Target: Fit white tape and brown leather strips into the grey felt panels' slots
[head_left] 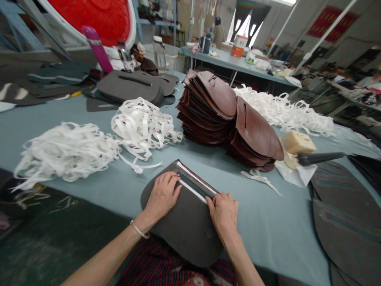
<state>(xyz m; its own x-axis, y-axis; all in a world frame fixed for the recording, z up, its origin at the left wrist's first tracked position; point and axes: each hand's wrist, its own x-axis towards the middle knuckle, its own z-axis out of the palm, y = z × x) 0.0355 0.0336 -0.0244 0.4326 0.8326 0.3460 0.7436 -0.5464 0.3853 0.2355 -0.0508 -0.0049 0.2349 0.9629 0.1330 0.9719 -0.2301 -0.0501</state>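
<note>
A dark grey curved panel lies on the table's near edge, with a slot lined by white strips and a brown leather backing showing at its top edge. My left hand presses on the panel, its fingers against the left end of the white strips. My right hand holds the panel at the right end of the strips. Beyond the hands, two stacks of brown leather panels rise from the table, and loose white strip offcuts lie to the left.
The blue-grey table extends to the right, where dark panels lie. A pale block and a dark brush rest on white paper. Grey panels and bottles stand further back. A person stands by a far table.
</note>
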